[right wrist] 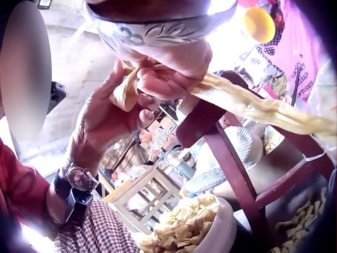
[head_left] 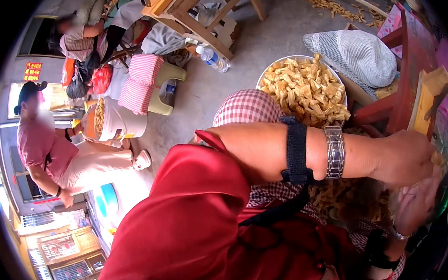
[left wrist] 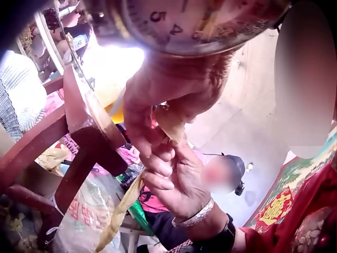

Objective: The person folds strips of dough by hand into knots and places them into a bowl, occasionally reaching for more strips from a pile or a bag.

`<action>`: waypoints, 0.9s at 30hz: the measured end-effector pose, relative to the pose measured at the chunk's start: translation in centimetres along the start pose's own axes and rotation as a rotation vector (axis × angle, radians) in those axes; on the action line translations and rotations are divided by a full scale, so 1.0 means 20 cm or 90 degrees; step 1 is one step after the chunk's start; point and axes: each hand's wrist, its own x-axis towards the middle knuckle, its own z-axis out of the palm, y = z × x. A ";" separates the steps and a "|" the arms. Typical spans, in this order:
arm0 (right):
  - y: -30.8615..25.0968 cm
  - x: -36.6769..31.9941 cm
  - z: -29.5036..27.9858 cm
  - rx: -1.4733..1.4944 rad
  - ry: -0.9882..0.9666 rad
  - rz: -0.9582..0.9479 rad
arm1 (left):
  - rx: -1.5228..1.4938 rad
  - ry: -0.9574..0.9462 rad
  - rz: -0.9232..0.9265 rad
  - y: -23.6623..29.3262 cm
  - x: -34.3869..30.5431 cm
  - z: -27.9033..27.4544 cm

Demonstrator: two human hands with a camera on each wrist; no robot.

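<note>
My left hand [right wrist: 108, 118], with a watch on its wrist, pinches the folded end of a pale yellow strip [right wrist: 263, 110] that looks like tofu skin. Right beside it, my right hand [left wrist: 179, 182], with a silver bracelet, grips the same strip between curled fingers and thumb. A long tail of the strip hangs below the right hand in the left wrist view. In the head view both hands meet at the far right, the left hand [head_left: 412, 159] partly covering the right. Near my checked knee, a round basin [right wrist: 224, 226] is heaped with knotted yellow pieces [head_left: 304, 88].
A dark red wooden frame [head_left: 400, 74] stands close beside the hands. Beyond the basin lies a grey mesh sack [head_left: 360, 56]. A water bottle [head_left: 212, 60] lies on the floor. Another person [head_left: 54, 150] is near a white bucket [head_left: 130, 121] and a cloth-covered stool [head_left: 140, 83].
</note>
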 end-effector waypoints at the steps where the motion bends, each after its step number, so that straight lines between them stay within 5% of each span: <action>1: -0.04 0.00 0.04 -0.015 0.022 0.011 | -0.095 -0.041 -0.074 -0.01 0.01 0.00; 4: -0.10 0.02 0.12 0.029 0.048 -0.026 | -0.411 -0.087 -0.202 -0.02 0.02 0.01; 7: -0.07 0.00 0.05 0.099 -0.015 -0.034 | -0.519 -0.160 -0.265 0.00 0.01 0.00; 13: 0.08 0.04 -0.31 0.135 -0.098 -0.001 | -0.654 -0.042 -0.213 0.04 0.01 -0.10; 15: 0.14 0.02 -0.31 -0.189 0.016 -0.138 | -0.669 -0.036 -0.192 0.03 0.03 -0.16; 16: 0.10 0.01 -0.26 -0.222 0.018 -0.101 | -0.699 -0.022 -0.199 0.01 0.05 -0.18; 18: 0.00 -0.02 -0.13 -0.137 -0.030 0.073 | -0.631 0.030 -0.198 0.03 0.06 -0.19; 20: -0.07 0.00 -0.02 -0.110 -0.151 0.080 | -0.564 0.014 -0.181 0.01 0.07 -0.19; 27: -0.11 0.01 0.04 -0.065 -0.192 0.141 | -0.012 -0.018 -0.288 0.05 0.03 -0.16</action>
